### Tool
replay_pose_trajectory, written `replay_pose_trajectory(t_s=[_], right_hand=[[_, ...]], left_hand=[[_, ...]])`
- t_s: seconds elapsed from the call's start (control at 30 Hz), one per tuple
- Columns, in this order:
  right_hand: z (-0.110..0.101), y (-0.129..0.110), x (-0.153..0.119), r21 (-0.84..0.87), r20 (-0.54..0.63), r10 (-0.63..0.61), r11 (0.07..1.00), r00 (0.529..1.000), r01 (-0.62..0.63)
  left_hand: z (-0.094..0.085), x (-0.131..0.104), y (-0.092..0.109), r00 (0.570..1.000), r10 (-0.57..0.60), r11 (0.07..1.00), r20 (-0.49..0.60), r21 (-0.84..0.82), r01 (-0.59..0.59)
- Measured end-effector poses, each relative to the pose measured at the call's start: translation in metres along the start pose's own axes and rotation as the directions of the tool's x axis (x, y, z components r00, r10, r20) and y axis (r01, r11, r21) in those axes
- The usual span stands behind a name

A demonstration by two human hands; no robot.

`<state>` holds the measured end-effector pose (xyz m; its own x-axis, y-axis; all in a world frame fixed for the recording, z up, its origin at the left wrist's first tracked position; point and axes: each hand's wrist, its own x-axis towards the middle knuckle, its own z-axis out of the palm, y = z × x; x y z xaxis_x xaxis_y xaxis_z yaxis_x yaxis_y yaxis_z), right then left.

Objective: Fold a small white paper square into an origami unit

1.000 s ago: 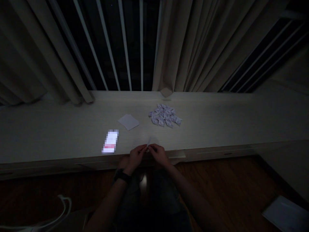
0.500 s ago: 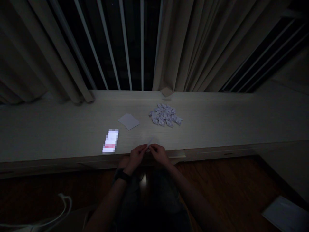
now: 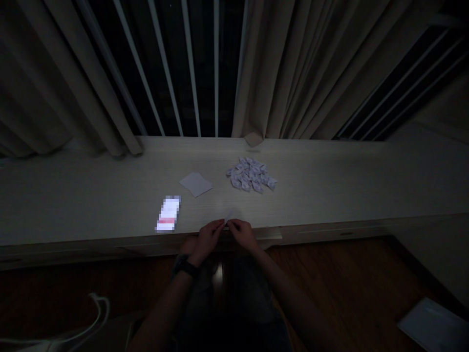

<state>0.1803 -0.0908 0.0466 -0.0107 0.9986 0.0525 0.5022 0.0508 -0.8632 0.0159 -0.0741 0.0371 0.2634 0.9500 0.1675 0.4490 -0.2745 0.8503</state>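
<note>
White, small paper piece (image 3: 227, 215) held in near-closed pinches of left hand (image 3: 210, 235) and right hand (image 3: 242, 233), at front edge of pale wood-grained desk (image 3: 322, 190). Uneven pull could tear it; dim light might hide a crooked crease.

My left grip (image 3: 209, 235) and right grip (image 3: 242, 233) hide most of the paper piece (image 3: 226, 220), its folds too small to read. The phone screen (image 3: 169, 213) is blurred into blocks. Far off, folded papers (image 3: 251, 175) partly cover one another. My view's left edge cuts off the near white cable (image 3: 99, 309), its right edge a pale flat thing (image 3: 436, 322).
</note>
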Motion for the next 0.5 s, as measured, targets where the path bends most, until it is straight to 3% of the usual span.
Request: replay_pose_trajectory(t_s=[0.5], right_hand=[[0.0031, 0.0086, 0.0024, 0.035, -0.001, -0.018, 0.999, 1.0, 0.018]], left_hand=[[0.0004, -0.0005, -0.0018, 1.0, 0.025, 0.999, 0.007, 0.023, -0.025]])
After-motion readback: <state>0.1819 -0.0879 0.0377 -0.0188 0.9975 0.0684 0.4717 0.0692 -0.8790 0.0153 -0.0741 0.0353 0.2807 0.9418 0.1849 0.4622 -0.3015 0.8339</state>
